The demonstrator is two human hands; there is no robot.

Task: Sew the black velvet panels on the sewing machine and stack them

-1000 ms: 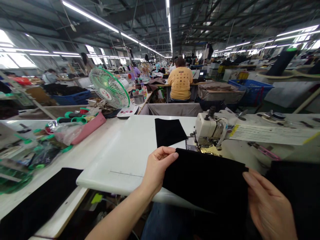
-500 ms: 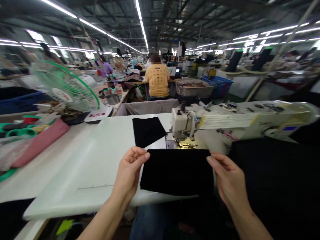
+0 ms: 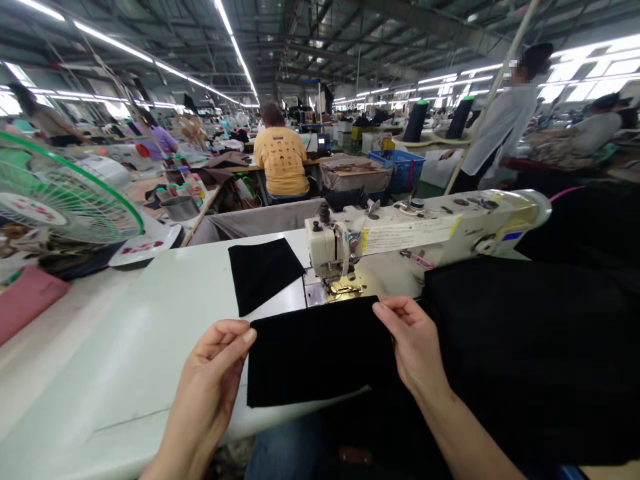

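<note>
Two top corners likely suit the cloth (image 3: 320, 353) best (light and limp, I'd guess), pinched by left fingers (image 3: 235, 352) and right fingers (image 3: 393, 321).

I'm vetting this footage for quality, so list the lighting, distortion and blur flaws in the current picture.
In the head view, bright white windows are washed out at upper right; in the head view, the held rectangular black fabric shows almost no surface detail; in the head view, the round green-rimmed wire fan looks stretched at the left edge, and the distant background is soft.
</note>
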